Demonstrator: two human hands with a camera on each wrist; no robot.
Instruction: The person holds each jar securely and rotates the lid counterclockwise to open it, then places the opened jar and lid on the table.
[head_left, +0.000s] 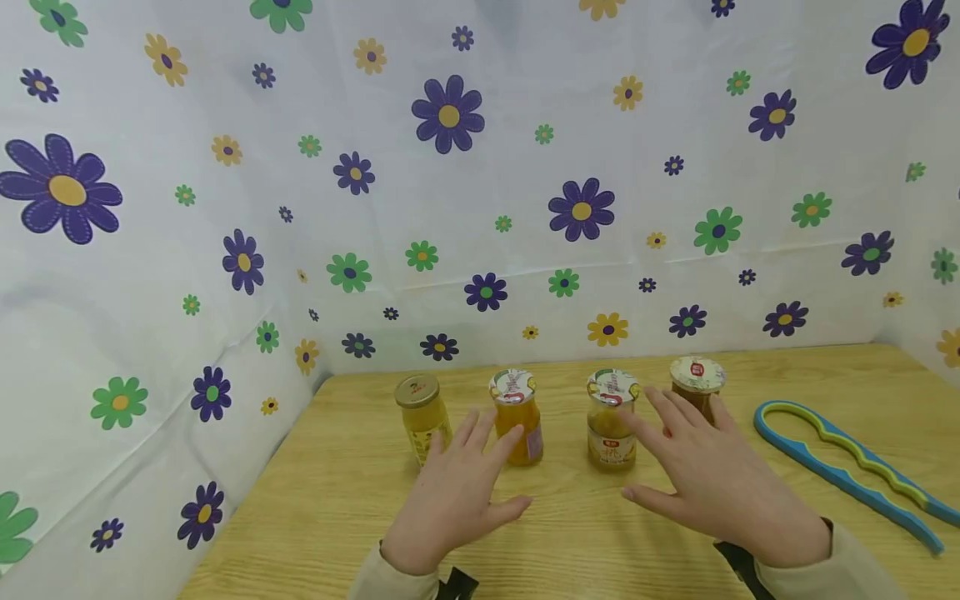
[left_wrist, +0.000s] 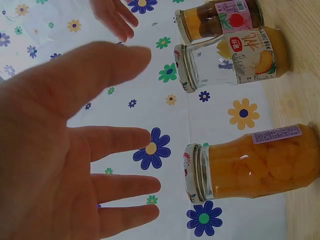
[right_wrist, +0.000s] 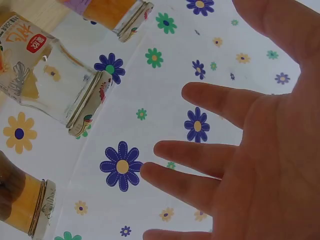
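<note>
Four jars would be several: a row of lidded glass jars stands on the wooden table. My left hand (head_left: 454, 492), fingers spread and holding nothing, hovers before the gold-lidded yellow jar (head_left: 427, 417) and the jar of orange fruit (head_left: 517, 421). In the left wrist view that orange fruit jar (left_wrist: 260, 165) is apart from the fingertips. My right hand (head_left: 712, 475), also spread and with nothing in it, is in front of the partly filled peach jar (head_left: 611, 433) and the dark brown jar (head_left: 693, 398), which it partly hides. The right wrist view shows the peach jar (right_wrist: 45, 70) beyond the fingers.
A blue and green jar-opener-like tool (head_left: 847, 475) with a looped end lies on the table (head_left: 337, 517) at the right. Behind the jars hangs a white cloth (head_left: 510, 183) printed with flowers, which also covers the left side.
</note>
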